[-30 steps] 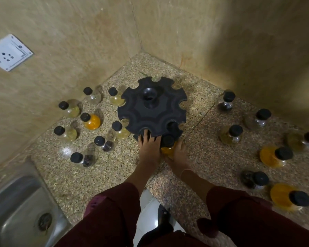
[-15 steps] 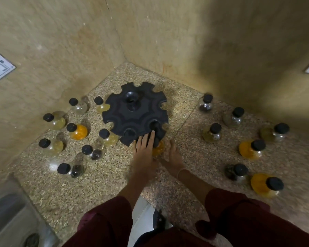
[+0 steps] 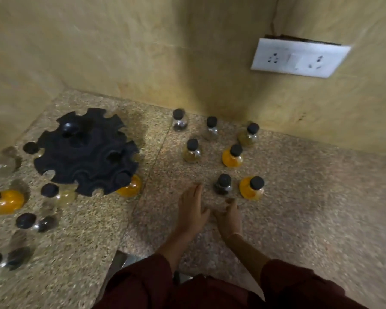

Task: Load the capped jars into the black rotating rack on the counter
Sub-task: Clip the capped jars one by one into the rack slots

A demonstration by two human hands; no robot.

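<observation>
Left hand (image 3: pixel 193 210) flat and spread, holding nothing. Right hand (image 3: pixel 228 216) empty too, fingers loosely curled, just short of the dark jar (image 3: pixel 222 186). Beside it stands an orange jar (image 3: pixel 252 188); five more capped jars sit behind. Black rack (image 3: pixel 87 150) lies well apart, to the left; one orange-filled jar (image 3: pixel 129 186) sits in a near-edge slot. Estimate: early stage, most slots unfilled, more jars loose left of the rack.

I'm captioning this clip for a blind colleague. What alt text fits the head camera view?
Two bare hands, left hand and right hand, both empty, reach over a speckled counter toward seven capped jars. The black rotating rack at left holds one orange jar; more jars stand left of it, blurred.
</observation>
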